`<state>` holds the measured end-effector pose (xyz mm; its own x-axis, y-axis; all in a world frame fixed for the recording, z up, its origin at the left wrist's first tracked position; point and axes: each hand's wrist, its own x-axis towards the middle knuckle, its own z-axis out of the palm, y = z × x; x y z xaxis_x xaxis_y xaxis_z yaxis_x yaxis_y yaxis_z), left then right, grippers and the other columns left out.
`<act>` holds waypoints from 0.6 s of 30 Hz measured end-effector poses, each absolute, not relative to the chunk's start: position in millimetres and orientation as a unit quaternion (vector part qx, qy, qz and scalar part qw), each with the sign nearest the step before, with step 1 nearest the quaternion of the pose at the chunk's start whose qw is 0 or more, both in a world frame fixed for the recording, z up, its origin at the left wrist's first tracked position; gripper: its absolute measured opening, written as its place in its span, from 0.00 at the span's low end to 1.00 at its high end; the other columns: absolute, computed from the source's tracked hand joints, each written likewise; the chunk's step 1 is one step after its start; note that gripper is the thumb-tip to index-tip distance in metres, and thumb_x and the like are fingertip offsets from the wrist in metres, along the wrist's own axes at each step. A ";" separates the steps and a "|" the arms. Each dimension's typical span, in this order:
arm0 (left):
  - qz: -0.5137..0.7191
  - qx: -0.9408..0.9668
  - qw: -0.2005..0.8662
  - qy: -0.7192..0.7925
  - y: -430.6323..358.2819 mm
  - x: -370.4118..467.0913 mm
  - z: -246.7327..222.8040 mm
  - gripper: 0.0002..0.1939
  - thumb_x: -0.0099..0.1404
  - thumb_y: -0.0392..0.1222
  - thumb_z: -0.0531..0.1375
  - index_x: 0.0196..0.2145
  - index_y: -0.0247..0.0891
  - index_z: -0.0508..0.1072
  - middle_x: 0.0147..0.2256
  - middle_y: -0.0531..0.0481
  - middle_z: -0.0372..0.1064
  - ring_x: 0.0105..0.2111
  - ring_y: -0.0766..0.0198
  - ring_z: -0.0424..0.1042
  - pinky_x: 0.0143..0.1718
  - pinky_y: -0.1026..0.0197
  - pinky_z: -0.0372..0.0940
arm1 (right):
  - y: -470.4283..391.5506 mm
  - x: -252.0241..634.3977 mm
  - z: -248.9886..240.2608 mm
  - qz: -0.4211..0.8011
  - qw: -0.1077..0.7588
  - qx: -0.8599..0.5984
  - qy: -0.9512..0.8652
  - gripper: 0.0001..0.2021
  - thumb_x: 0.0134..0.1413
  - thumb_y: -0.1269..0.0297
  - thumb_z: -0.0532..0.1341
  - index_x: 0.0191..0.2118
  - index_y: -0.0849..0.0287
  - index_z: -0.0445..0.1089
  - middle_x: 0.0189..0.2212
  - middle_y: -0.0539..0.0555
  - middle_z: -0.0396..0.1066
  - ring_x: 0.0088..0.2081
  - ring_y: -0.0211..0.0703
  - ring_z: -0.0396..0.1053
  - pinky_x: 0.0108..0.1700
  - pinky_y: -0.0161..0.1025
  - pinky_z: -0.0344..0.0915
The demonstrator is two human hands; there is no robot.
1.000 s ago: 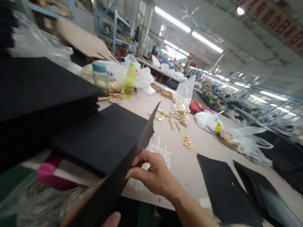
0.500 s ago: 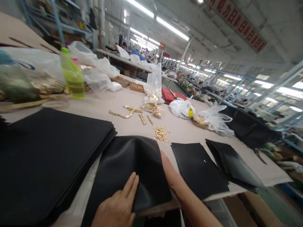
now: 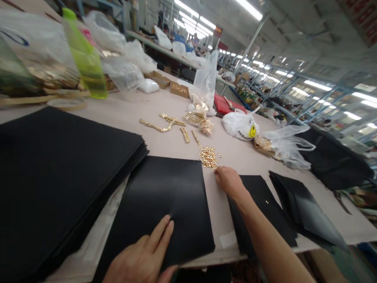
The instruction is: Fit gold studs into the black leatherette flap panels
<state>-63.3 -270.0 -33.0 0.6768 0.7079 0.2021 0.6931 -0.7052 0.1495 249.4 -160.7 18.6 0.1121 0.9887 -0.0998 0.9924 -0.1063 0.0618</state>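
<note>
While the pale counter (image 3: pixel 123 114) spreads beneath everything in front of me, the biggest thing on it is a thick stack of black sheets (image 3: pixel 59 177) at my left, its edges slightly uneven. Just beside it lies the smooth black panel (image 3: pixel 173 196), flat and a little shiny, reaching down toward the near edge of the counter. My left grip (image 3: pixel 141 253) rests on the lower part of this panel from above, open, with two fingers stretched out side by side and the thumb apart from them; it is pressed on the surface, not closed around anything.

To the right of the panel are more black sheets (image 3: pixel 262 192), partly under my right forearm, and beyond them a curved, glossy black bundle (image 3: pixel 306 208). Past the panel, toward the back, I see a clear bag (image 3: pixel 207 78) standing upright, a white bag (image 3: pixel 240 125) with a yellow smiley on it, and, off to the left, a tilted green bottle (image 3: pixel 86 59). A small carton (image 3: pixel 179 91) of gold bits sits near the clear bag.

Smaller again are the gold chains (image 3: pixel 159 126), then the loose heap of gold pieces (image 3: pixel 208 157) just past the panel's far right corner. My right grip (image 3: pixel 229 181) is at the near right edge of that heap, fingers curled down; I cannot tell whether the tips are closed on a piece.
</note>
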 end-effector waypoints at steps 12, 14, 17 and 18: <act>0.085 0.910 0.177 0.365 -269.4 -60.8 -13.8 0.28 0.67 0.40 0.53 0.63 0.30 0.61 0.61 0.38 0.64 0.42 0.50 0.73 0.37 0.50 0.72 | -176.7 225.5 32.8 -0.111 -0.034 0.731 0.673 0.13 0.63 0.61 0.55 0.42 0.60 0.75 0.32 0.55 0.78 0.34 0.44 0.74 0.39 0.38 0.67; 0.101 0.911 0.178 0.358 -270.3 -62.5 -15.7 0.27 0.69 0.42 0.52 0.63 0.29 0.61 0.61 0.38 0.65 0.43 0.50 0.72 0.38 0.50 0.72 | -195.2 192.8 35.7 -0.215 -0.122 0.687 0.684 0.12 0.62 0.58 0.56 0.40 0.58 0.74 0.29 0.51 0.75 0.30 0.41 0.72 0.35 0.35 0.66; 0.114 0.911 0.173 0.355 -271.6 -64.2 -18.2 0.27 0.69 0.45 0.52 0.62 0.28 0.62 0.60 0.37 0.65 0.42 0.50 0.71 0.37 0.49 0.72 | -220.0 147.1 35.5 -0.328 -0.171 0.624 0.689 0.08 0.60 0.61 0.59 0.36 0.57 0.74 0.28 0.49 0.74 0.29 0.39 0.70 0.34 0.34 0.65; 0.117 0.912 0.172 0.353 -271.9 -64.5 -18.7 0.27 0.69 0.46 0.52 0.61 0.28 0.62 0.60 0.36 0.65 0.42 0.50 0.71 0.37 0.49 0.72 | -225.6 136.3 34.4 -0.345 -0.164 0.612 0.692 0.07 0.60 0.63 0.58 0.36 0.57 0.74 0.28 0.49 0.74 0.30 0.38 0.70 0.35 0.33 0.65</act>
<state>-64.5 -271.9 -18.7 0.7232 0.6845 0.0926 0.6037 -0.6915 0.3967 136.3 -225.6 34.4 -0.1964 0.9608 -0.1957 0.7349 0.0121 -0.6781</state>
